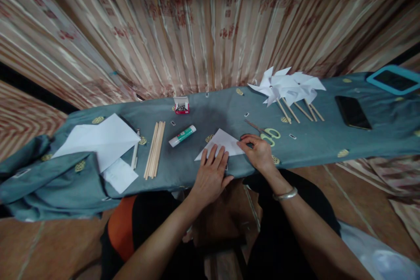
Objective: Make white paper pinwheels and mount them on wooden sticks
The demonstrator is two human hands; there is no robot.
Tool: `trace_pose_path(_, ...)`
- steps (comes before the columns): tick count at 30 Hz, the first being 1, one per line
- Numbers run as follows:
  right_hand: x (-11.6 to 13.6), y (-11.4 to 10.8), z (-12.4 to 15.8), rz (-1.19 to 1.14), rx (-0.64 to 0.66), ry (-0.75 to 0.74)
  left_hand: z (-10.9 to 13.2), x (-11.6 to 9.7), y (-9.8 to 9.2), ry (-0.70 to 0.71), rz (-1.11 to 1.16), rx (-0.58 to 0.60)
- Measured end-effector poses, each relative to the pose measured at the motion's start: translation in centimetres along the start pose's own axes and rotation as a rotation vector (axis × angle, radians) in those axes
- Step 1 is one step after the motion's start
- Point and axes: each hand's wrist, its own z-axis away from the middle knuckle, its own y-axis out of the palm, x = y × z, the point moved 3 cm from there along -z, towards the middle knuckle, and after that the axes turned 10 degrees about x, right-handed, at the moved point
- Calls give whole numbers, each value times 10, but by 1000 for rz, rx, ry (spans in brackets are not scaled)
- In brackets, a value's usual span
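A sheet of white paper folded into a triangle lies near the table's front edge. My left hand rests on its lower left part, fingers stretched out and flat. At its right corner my right hand has thumb and index finger closed on the paper. Just beyond that hand lie scissors with light green handles. A green and white glue stick lies to the left of the triangle. Several wooden sticks are lined up farther left.
White paper pinwheels on sticks lie at the back right, near a black phone and a blue-framed device. A small red box of metal pieces stands at the back. Paper sheets and a pen lie left on the cloth-covered table.
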Motion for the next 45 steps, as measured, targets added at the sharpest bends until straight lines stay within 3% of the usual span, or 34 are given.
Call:
trace_pose_path(28,4,0,3,97,11,3,0,-1,0,6,-36,-4)
trace_pose_path(45,16,8,20,241,66,-85,0,-3,0,-21,-35,48)
